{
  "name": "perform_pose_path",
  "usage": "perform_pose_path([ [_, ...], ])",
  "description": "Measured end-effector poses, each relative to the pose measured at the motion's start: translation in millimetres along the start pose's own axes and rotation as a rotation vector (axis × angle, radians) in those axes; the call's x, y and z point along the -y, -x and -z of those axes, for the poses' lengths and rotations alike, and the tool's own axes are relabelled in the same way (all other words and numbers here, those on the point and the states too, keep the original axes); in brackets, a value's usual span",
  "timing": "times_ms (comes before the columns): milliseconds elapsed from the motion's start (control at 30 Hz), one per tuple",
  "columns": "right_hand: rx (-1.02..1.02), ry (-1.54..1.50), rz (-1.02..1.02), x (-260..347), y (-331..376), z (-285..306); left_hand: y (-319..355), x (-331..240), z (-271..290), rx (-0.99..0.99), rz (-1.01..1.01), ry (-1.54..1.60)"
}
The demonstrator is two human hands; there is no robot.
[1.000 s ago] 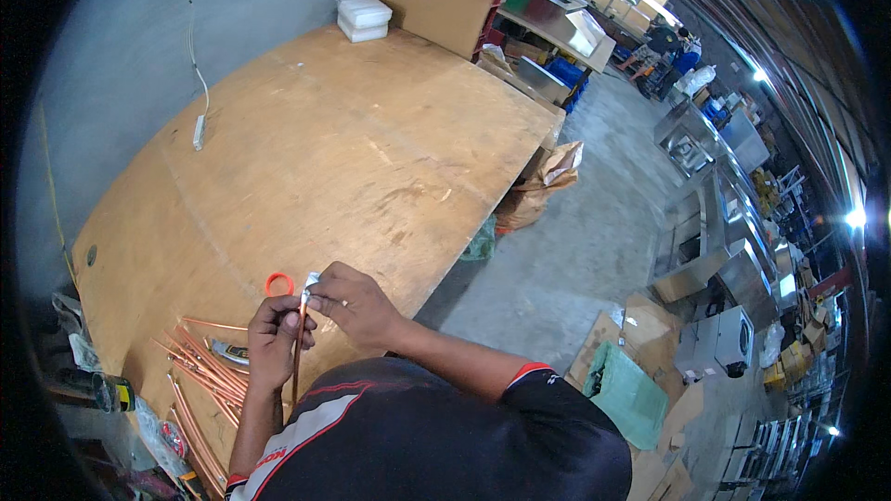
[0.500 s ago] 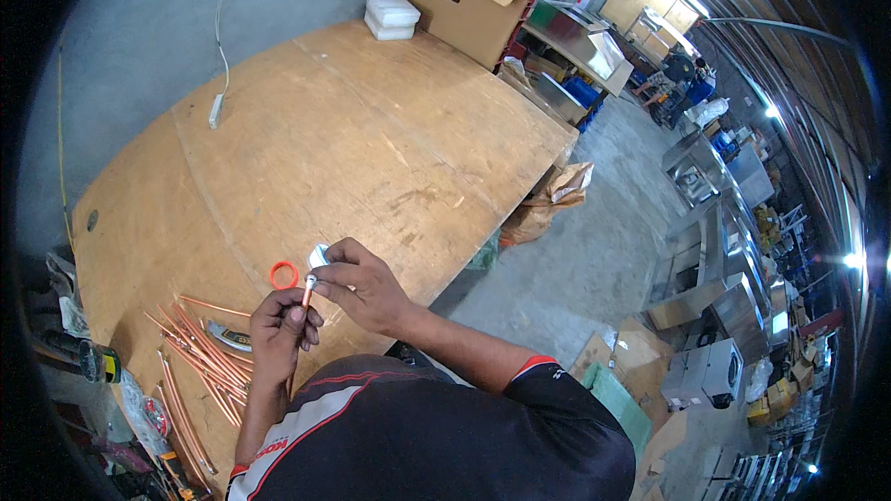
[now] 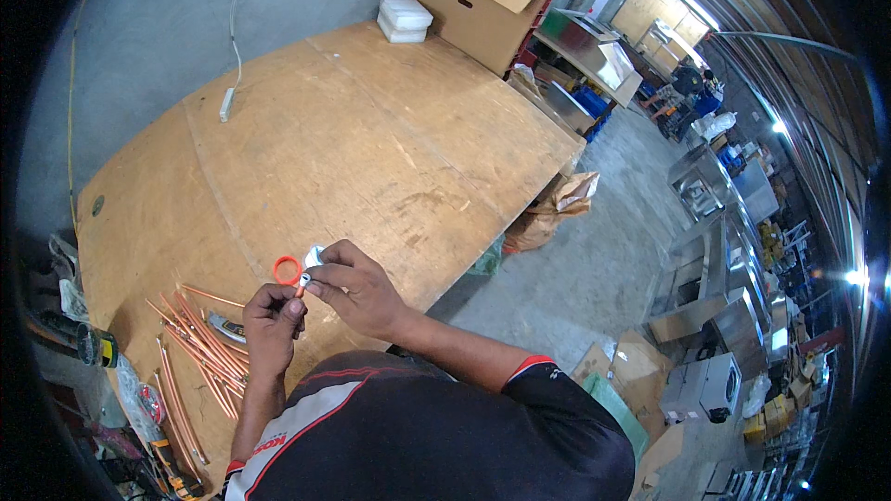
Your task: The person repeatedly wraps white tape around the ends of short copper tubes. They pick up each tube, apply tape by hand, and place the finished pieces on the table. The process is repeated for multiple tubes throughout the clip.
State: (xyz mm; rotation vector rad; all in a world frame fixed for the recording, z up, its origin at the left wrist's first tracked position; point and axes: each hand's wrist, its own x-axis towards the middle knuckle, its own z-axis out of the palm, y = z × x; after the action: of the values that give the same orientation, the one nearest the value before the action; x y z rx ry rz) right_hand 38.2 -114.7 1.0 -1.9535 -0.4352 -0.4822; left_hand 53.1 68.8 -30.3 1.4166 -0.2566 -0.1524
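My left hand [image 3: 270, 329] is closed around a thin copper tube [image 3: 300, 292], whose upper end shows white between my two hands. Much of the tube is hidden by the fingers. My right hand [image 3: 360, 299] pinches a small roll of white thread seal tape [image 3: 315, 256] beside that end, its fingertips close to the tube. An orange plastic ring [image 3: 287, 270] is on the table just past my left fingers. Left of my left forearm lies a loose pile of copper tubes [image 3: 200, 345], with a grey, curved-ended tool [image 3: 225, 327] among them.
The wooden table [image 3: 343, 139] carries a cardboard box [image 3: 483, 5] and white foam blocks [image 3: 405, 19] at its far end. A white power strip [image 3: 226, 104] lies near the wall. A brown sack [image 3: 557, 213] stands beside the right edge. Steel units [image 3: 696, 264] line the aisle; people are far back.
Both hands have shifted slightly left with the tube and tape, and the tube's white end has tilted. The whole view has moved a little as well.
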Motion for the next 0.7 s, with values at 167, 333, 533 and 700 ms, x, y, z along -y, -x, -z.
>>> perform_pose_path([
  [167, 0.004, -0.019, 0.057, 0, 4, 1, -1, -14, 9, 0.214, 0.163, 0.146],
  [333, 0.002, -0.029, 0.071, 2, 5, 1, -6, -2, 6, 0.292, 0.100, 0.332],
  [533, -0.016, 0.204, 0.176, 3, 2, 8, -6, 1, 11, 0.284, 0.022, 0.163],
  [700, -0.010, 0.206, 0.085, -4, 2, 5, -2, -19, 5, 0.207, 0.022, -0.095],
])
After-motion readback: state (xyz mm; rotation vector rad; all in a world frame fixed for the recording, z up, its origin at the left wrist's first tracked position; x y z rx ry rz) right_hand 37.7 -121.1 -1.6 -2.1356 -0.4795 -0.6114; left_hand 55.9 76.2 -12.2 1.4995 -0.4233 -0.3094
